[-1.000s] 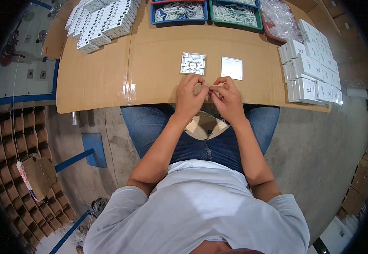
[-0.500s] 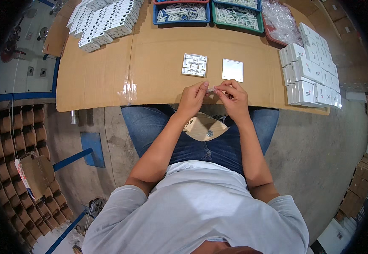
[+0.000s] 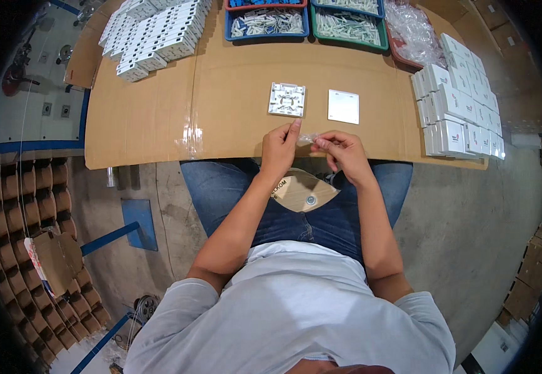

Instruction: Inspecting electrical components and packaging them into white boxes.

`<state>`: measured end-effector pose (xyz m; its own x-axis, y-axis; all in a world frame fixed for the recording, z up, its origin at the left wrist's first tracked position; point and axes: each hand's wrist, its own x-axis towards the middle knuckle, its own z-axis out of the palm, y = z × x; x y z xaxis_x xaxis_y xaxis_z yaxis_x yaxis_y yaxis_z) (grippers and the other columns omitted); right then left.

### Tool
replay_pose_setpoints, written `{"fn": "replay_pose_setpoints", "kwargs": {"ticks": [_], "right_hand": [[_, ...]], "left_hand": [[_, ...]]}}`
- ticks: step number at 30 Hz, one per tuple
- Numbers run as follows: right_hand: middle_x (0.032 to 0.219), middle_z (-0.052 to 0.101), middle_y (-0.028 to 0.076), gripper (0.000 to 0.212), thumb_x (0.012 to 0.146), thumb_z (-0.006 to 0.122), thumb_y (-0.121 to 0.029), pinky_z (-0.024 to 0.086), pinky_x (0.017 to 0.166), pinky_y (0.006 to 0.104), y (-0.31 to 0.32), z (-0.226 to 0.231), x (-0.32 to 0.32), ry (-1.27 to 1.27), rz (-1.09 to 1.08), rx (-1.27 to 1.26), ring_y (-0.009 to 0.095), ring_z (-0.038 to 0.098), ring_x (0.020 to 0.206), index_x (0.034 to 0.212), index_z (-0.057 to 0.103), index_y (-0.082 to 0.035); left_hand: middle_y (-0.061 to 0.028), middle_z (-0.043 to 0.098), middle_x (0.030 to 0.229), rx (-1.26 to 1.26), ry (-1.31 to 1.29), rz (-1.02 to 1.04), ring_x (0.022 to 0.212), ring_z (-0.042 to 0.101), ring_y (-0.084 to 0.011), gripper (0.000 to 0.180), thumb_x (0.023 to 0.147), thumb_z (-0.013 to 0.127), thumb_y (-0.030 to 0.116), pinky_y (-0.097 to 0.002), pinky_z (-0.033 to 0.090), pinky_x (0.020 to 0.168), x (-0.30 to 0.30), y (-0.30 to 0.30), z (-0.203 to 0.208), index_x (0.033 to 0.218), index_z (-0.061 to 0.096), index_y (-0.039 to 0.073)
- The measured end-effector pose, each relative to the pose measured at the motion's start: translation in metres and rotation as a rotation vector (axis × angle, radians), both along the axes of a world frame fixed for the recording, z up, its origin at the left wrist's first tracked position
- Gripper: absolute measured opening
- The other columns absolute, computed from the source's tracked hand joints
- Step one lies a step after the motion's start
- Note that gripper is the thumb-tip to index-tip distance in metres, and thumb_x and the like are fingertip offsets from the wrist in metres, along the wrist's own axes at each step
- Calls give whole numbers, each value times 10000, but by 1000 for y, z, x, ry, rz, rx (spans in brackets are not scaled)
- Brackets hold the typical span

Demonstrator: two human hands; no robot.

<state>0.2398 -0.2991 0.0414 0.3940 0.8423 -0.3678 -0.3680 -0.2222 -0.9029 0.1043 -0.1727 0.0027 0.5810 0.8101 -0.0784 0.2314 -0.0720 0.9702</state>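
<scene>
Over the near edge of the cardboard-covered table, a small crinkled clear plastic bag (image 3: 307,138) is stretched between my two hands. My left hand (image 3: 280,151) is closed on its left end, thumb pointing up and away from me. My right hand (image 3: 344,153) pinches the other end between thumb and fingertips. What the bag contains is too small to make out. Just beyond my left hand lies an open white square wall-box base (image 3: 287,100), its inner clips showing. A flat white square cover (image 3: 343,107) rests to its right, beyond my right hand.
Stacked white boxes (image 3: 165,34) fill the far left. More white boxes (image 3: 461,118) are piled at the right edge. At the back stand a blue tray (image 3: 267,38) and a green tray (image 3: 352,43) of small parts, beside a bin of clear plastic bags (image 3: 413,31).
The clear plastic bag now shows more between my hands, which have drawn slightly apart. My right hand has turned and come a little nearer to me.
</scene>
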Motion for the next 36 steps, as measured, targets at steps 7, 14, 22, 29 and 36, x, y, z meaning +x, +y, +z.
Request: {"fn": "replay_pose_setpoints", "kwargs": {"ticks": [7, 14, 22, 29, 36], "right_hand": [[790, 645, -13, 115, 951, 717, -124, 328, 485, 211, -4, -21, 10, -39, -180, 81, 41, 430, 544, 996, 718, -18], [766, 665, -2, 140, 948, 723, -139, 405, 498, 201, 1, -17, 3, -32, -210, 43, 37, 523, 563, 1042, 717, -34], [736, 636, -12, 170, 968, 676, -108, 390, 504, 192, -6, -25, 9, -127, -111, 16, 42, 525, 575, 1117, 707, -31], [820, 618, -5, 170, 943, 672, -28, 435, 570, 199, -11, -40, 16, -269, -66, 39, 34, 526, 658, 1106, 704, 9], [962, 655, 32, 97, 870, 743, 25, 435, 614, 179, -3, -18, 8, -669, -65, 250, 25, 537, 729, 966, 732, 36]], "left_hand": [[-21, 387, 541, -179, 54, 60, 568, 343, -85, 545, 1053, 565, 386, -355, 313, 496, -4, 8, -7, 703, 536, -32], [-106, 643, 1179, 699, -146, -100, 1087, 592, -291, 473, 827, 793, 288, -394, 438, 968, 2, 1, 37, 1228, 634, 95], [-76, 698, 1014, 580, 14, -275, 966, 649, -261, 418, 841, 772, 264, -426, 407, 1005, -2, -4, 11, 1228, 699, 122], [-89, 729, 961, 7, -254, -254, 779, 679, -174, 285, 910, 727, 122, -303, 538, 702, 4, -9, -9, 1186, 705, 54], [-32, 722, 907, -306, -146, -272, 799, 631, -76, 251, 980, 680, 162, -235, 517, 699, -1, -5, -6, 1178, 713, 12]]}}
